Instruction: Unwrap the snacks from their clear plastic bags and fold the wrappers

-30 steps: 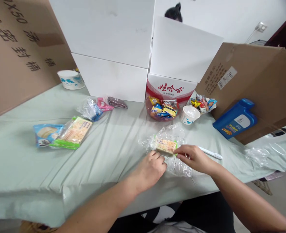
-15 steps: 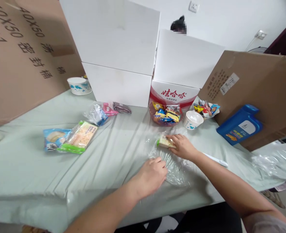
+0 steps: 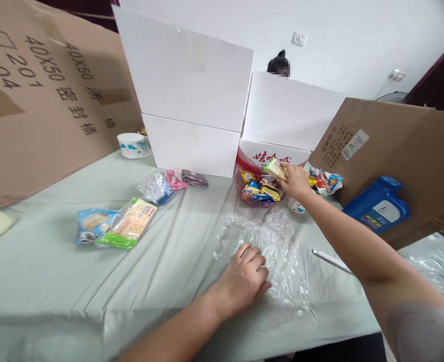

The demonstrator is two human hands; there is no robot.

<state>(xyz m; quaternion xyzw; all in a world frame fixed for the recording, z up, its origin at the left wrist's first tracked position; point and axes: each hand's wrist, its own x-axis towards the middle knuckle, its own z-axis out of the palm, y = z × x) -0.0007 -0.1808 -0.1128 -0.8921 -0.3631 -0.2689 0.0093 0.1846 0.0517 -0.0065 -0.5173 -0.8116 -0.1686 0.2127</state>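
My right hand (image 3: pixel 295 182) is stretched out over the pink bowl of snacks (image 3: pixel 257 193), its fingers pinched on a small yellow-green cracker pack (image 3: pixel 275 168) held above the bowl. Nearer to me, my left hand (image 3: pixel 246 279) rests with curled fingers on the near edge of a crumpled clear plastic bag (image 3: pixel 278 251) that lies flat on the pale green tablecloth (image 3: pixel 56 281).
A white paper cup (image 3: pixel 295 205) sits under my right wrist, a second snack dish (image 3: pixel 325 182) and a blue jug (image 3: pixel 378 205) to its right. A white pen (image 3: pixel 329 260) lies by the bag. Snack packs (image 3: pixel 119 227) lie left; white boxes (image 3: pixel 191 95) and cardboard (image 3: pixel 36 95) stand behind.
My right hand has pulled the cracker pack out of the clear bag and carried it away from me to above the snack bowl. My left hand stayed on the bag.
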